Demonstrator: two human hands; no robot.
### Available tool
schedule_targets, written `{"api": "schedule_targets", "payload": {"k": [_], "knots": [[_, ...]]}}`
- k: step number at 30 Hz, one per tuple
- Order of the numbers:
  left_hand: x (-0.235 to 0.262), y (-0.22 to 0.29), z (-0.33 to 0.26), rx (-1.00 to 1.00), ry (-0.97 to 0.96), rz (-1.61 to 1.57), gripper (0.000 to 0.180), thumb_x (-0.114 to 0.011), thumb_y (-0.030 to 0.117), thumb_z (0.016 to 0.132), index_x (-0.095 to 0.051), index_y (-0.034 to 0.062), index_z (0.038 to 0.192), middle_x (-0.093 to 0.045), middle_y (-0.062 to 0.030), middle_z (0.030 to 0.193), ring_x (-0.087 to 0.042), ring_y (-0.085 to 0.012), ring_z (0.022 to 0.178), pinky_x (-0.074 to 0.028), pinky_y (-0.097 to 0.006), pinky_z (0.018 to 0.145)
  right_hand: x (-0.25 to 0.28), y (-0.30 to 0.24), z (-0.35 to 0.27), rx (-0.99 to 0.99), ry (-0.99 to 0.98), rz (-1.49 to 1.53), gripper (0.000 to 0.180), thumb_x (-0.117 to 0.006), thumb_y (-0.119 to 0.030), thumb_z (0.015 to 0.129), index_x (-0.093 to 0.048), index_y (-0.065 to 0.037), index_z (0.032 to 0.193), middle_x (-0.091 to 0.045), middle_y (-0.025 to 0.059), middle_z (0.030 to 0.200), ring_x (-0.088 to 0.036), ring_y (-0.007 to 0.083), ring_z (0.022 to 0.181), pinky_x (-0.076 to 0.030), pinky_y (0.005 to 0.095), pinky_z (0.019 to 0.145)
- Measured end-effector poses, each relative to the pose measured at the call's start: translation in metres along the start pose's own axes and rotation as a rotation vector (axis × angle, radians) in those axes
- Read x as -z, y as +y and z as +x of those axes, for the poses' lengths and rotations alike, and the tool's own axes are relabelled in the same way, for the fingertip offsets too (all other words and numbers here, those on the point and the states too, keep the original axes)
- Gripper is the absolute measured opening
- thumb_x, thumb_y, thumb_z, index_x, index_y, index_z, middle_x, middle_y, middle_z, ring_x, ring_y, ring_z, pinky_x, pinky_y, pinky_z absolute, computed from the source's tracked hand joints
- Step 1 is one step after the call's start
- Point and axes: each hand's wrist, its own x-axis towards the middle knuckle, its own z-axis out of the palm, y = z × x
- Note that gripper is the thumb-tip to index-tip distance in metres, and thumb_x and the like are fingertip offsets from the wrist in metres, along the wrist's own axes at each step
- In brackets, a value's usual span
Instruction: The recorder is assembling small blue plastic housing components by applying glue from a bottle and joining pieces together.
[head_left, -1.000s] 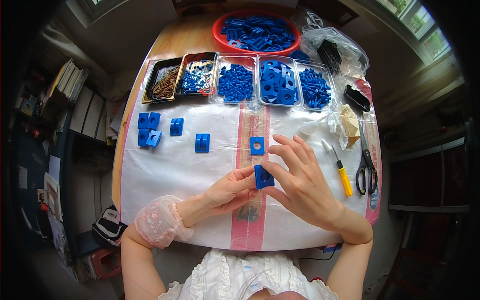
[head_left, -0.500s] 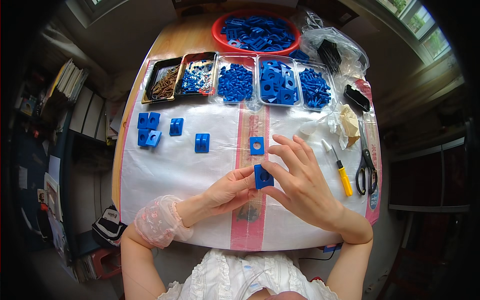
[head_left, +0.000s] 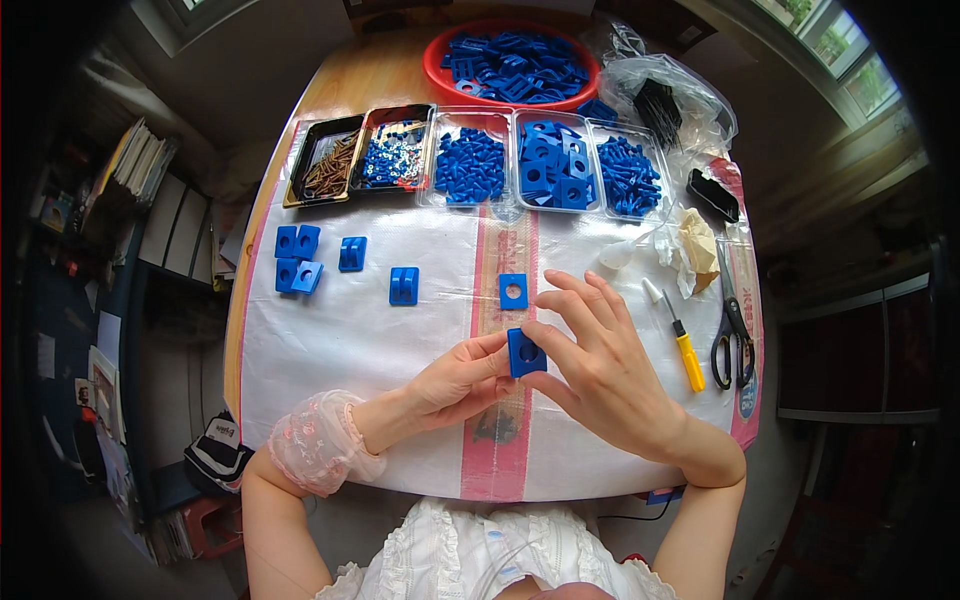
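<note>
Between my two hands is a blue square plastic block with a round hole (head_left: 527, 353), held above the white sheet. My left hand (head_left: 465, 378) pinches its left edge between thumb and fingers. On the other side, my right hand (head_left: 605, 365) grips it with index finger at the top and thumb at the bottom, the other fingers fanned out. Just beyond lies a flat blue plate with a round hole (head_left: 513, 291). Further left rest two ribbed blue pieces, a nearer one (head_left: 404, 286) and a farther one (head_left: 352, 254), beside a cluster of blue square pieces (head_left: 286, 274).
Trays along the back hold brown screws (head_left: 330, 165), small nuts and blue bits (head_left: 394, 155), blue cones (head_left: 470, 165), holed blocks (head_left: 556, 165) and blue pegs (head_left: 630, 176). Behind stands a red basin (head_left: 436, 75). A yellow screwdriver (head_left: 690, 362) and black scissors (head_left: 738, 340) lie right.
</note>
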Motion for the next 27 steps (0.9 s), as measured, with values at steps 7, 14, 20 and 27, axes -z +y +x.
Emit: {"api": "schedule_targets", "payload": {"k": [7,14,20,27], "knots": [[-0.0023,0.0009,-0.0008,0.002,0.008,0.013,0.037,-0.059,0.023,0.099,-0.053,0.0079,0.133,-0.062,0.0001,0.12,-0.056,-0.0057,0.106,-0.047,-0.023,0.087,-0.0003,-0.0008,0.0002,0.004,0.006,-0.001,0.039,-0.079,-0.018,0.07,-0.06,-0.002,0.101,-0.053,0.0173,0.124,-0.042,0.0339,0.132,-0.028,0.0521,0.113],[0.0028,-0.0006,0.0006,0.005,-0.004,0.009,0.038,-0.06,0.024,0.099,-0.053,0.0076,0.133,-0.062,-0.0003,0.119,-0.057,-0.0065,0.107,-0.047,-0.024,0.09,-0.0005,0.0,-0.0002,0.006,-0.001,-0.007,0.039,-0.078,-0.018,0.07,-0.06,-0.002,0.101,-0.053,0.0174,0.123,-0.042,0.0338,0.132,-0.028,0.0519,0.113],[-0.0007,0.0012,-0.0012,-0.001,-0.001,0.014,0.038,-0.059,0.024,0.099,-0.053,0.0074,0.132,-0.062,-0.0007,0.12,-0.057,-0.0072,0.109,-0.047,-0.024,0.093,-0.001,-0.0008,0.0002,0.008,0.008,-0.01,0.039,-0.078,-0.017,0.07,-0.06,-0.002,0.101,-0.054,0.0172,0.123,-0.043,0.0336,0.132,-0.028,0.0517,0.113],[0.0009,0.0,-0.0001,-0.006,-0.009,0.016,0.038,-0.059,0.024,0.099,-0.053,0.0072,0.133,-0.061,-0.0014,0.122,-0.057,-0.0081,0.111,-0.047,-0.025,0.095,-0.0003,-0.001,-0.0001,0.009,0.007,-0.012,0.039,-0.079,-0.017,0.07,-0.06,-0.002,0.1,-0.054,0.0172,0.122,-0.043,0.0336,0.131,-0.028,0.0518,0.113]]}}
